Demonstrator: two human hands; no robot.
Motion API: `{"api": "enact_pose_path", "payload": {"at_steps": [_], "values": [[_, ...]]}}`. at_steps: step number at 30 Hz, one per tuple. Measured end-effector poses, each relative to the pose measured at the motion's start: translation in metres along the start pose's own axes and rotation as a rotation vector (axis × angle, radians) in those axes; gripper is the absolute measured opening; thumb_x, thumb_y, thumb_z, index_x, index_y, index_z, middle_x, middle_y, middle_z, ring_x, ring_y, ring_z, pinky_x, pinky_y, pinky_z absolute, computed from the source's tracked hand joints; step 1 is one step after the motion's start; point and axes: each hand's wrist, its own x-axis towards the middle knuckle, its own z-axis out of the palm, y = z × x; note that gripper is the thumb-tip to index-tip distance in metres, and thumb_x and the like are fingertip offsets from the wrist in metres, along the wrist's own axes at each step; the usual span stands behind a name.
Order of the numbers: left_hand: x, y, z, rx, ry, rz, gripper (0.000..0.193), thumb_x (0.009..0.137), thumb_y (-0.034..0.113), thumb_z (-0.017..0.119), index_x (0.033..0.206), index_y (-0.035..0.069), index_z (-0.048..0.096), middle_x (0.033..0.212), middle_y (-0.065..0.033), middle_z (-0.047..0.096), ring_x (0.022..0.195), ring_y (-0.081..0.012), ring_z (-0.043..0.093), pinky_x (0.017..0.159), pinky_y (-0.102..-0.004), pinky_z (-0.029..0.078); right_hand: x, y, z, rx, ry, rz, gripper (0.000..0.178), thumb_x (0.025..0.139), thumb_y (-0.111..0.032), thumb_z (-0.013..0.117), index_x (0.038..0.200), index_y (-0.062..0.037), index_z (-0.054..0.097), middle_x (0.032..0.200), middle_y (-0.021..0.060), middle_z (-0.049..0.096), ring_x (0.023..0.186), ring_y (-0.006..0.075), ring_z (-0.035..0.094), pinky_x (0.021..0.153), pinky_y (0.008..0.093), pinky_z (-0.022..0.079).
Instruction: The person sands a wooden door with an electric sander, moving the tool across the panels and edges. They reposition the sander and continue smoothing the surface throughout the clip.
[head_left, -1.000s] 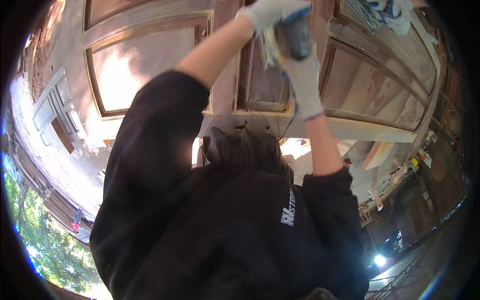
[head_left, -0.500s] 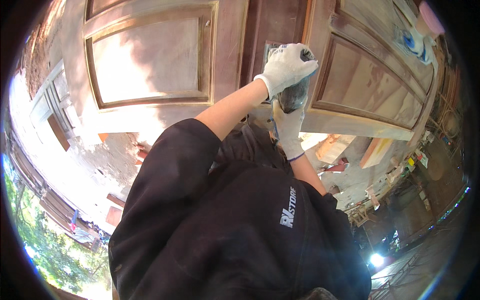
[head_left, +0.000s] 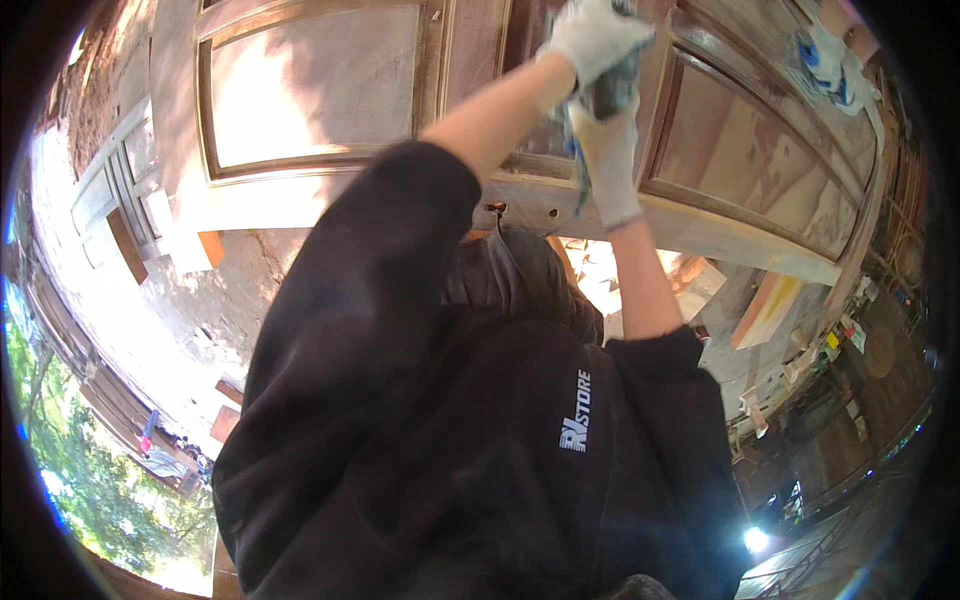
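Observation:
A brown panelled wooden door (head_left: 330, 80) lies in front of me, its two raised panels on either side of a darker middle strip. Over that strip, both gloved hands are on a dark handheld tool that looks like a sander (head_left: 612, 95). My left hand (head_left: 598, 42), in a white knit glove, is closed over the tool's top. Nearer to me, my right hand (head_left: 607, 160) is wrapped round its rear end. The fingers blur slightly, and the tool's underside is hidden by the hands.
At the far right, another person's gloved hand (head_left: 825, 55) is on the door beside a bluish cloth-like thing. Wooden blocks (head_left: 765, 308) stand under the near edge. A second panelled piece (head_left: 120, 190) lies at left. A bright lamp (head_left: 757, 540) shines at lower right.
Both hands and the sander have moved away from my body, up in the picture, and slightly right. My arms are stretched further out. The door has shifted up and right in view.

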Motion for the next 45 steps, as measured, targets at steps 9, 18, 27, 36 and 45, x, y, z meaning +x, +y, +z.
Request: {"api": "enact_pose_path", "payload": {"at_steps": [9, 18, 27, 36, 45], "values": [[-0.029, -0.002, -0.027, 0.005, 0.021, -0.046, 0.04, 0.077, 0.034, 0.078, 0.103, 0.005, 0.072, 0.102, -0.0132, 0.073, 0.095, -0.0264, 0.071, 0.085, -0.0364, 0.055, -0.016, -0.005, 0.007, -0.104, -0.013, -0.141, 0.076, 0.075, -0.023, 0.079, 0.137, 0.0015, 0.041, 0.109, 0.019, 0.069, 0.085, 0.0244, 0.071, 0.07, 0.0365, 0.058], [0.019, 0.016, -0.031, 0.253, 0.15, -0.039, 0.048, 0.073, 0.034, 0.078, 0.11, 0.005, 0.065, 0.106, -0.0184, 0.071, 0.104, -0.0337, 0.067, 0.089, -0.0414, 0.054, 0.027, -0.048, 0.02, 0.083, -0.148, -0.024, 0.079, 0.082, -0.021, 0.069, 0.143, 0.0042, 0.025, 0.114, 0.0333, 0.064, 0.104, 0.044, 0.066, 0.088, 0.0477, 0.054], [-0.082, 0.005, -0.014, 0.189, 0.068, -0.106, 0.061, 0.073, 0.037, 0.081, 0.123, 0.008, 0.059, 0.113, -0.0167, 0.067, 0.109, -0.0327, 0.064, 0.094, -0.0424, 0.051, -0.072, -0.026, 0.005, 0.07, 0.038, 0.073, 0.084, 0.082, -0.021, 0.078, 0.149, -0.0068, 0.03, 0.12, 0.0244, 0.065, 0.113, 0.0352, 0.065, 0.091, 0.0443, 0.053], [0.1, 0.019, -0.031, 0.036, 0.189, 0.051, 0.05, 0.075, 0.033, 0.073, 0.113, 0.003, 0.061, 0.102, -0.022, 0.07, 0.101, -0.0363, 0.067, 0.087, -0.0426, 0.053, 0.096, -0.099, 0.028, 0.091, 0.03, 0.111, 0.059, 0.076, -0.024, 0.077, 0.124, -0.0025, 0.052, 0.105, 0.0197, 0.071, 0.094, 0.0326, 0.071, 0.079, 0.0413, 0.055], [-0.041, 0.011, -0.048, 0.048, -0.001, -0.174, 0.062, 0.075, 0.038, 0.079, 0.125, 0.011, 0.055, 0.117, -0.0171, 0.056, 0.113, -0.0326, 0.057, 0.097, -0.043, 0.047, -0.026, -0.058, 0.016, 0.036, -0.072, 0.16, 0.076, 0.077, -0.023, 0.079, 0.139, -0.0008, 0.041, 0.114, 0.0223, 0.069, 0.105, 0.034, 0.069, 0.087, 0.0419, 0.054]]}}
